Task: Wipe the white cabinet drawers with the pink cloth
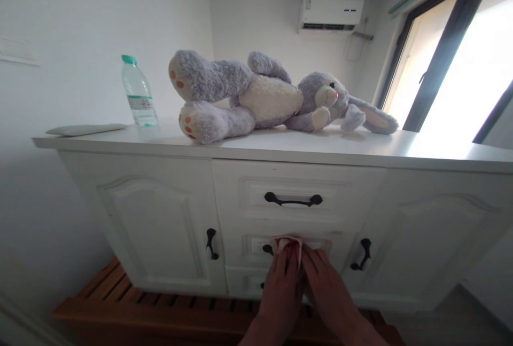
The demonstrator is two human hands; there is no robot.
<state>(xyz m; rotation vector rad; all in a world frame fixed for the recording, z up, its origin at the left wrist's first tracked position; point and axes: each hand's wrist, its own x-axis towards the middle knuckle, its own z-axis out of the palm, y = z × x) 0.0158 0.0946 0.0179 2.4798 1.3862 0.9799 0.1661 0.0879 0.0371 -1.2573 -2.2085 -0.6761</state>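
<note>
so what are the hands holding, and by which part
Both hands, left and right, pinch a pink-edged cloth by its lower part, pressed against the middle drawer.

White sideboard (160,218), doors and drawer fronts alike, with black handles (293,200). On its top: plush rabbit (256,97), grey fur, cream belly and muzzle, pale pink inner ear, pink nose, salmon-pink spots on the foot soles. Water bottle (138,92), clear, with teal cap and white label (print illegible). Flat white object (85,130) beside it. Cloth (289,244) at the second drawer: pink-red with white. Slatted base (132,303) below: reddish-brown wood. Air conditioner (330,14): white. Window frame (435,52): dark, near black.
</note>
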